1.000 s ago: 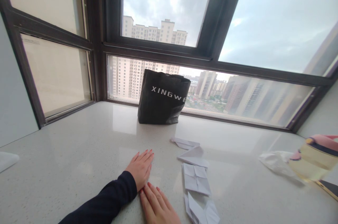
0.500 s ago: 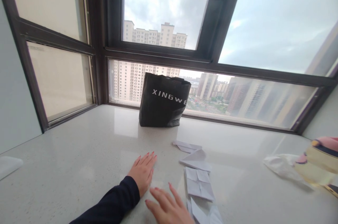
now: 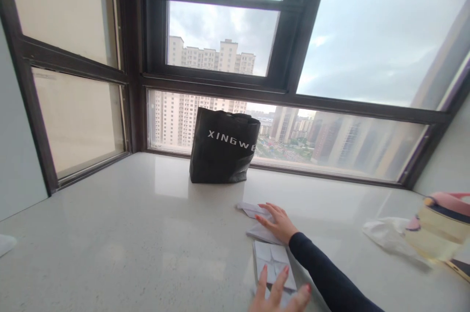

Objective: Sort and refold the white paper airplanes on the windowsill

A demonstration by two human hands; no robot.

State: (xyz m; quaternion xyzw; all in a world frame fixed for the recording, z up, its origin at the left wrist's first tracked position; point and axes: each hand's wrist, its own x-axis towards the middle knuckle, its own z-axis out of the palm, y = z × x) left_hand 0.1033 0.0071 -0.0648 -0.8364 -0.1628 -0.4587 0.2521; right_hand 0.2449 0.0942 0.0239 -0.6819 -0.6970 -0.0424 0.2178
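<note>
White folded papers form a column on the white counter. At its far end lies a flat folded piece (image 3: 247, 209), with a triangular one (image 3: 257, 233) just below. My right hand (image 3: 279, 224) reaches in from the right, its fingers apart and resting on these two pieces, partly covering them. Nearer to me is a square folded paper (image 3: 271, 258) with creases meeting at its centre. My left hand (image 3: 281, 295) is at the bottom edge with fingers spread over the square's near side. More paper beneath that hand is mostly hidden.
A black bag (image 3: 223, 150) with white lettering stands by the window. On the right are a crumpled white tissue (image 3: 385, 233), a pink-lidded bottle (image 3: 436, 228) and part of a dark, gold-edged object (image 3: 458, 269). A white object (image 3: 6, 244) shows at the left edge.
My right hand has moved forward onto the far papers. My left hand has left the bare counter left of the papers and moved right and nearer, over the square. The view has shifted slightly.
</note>
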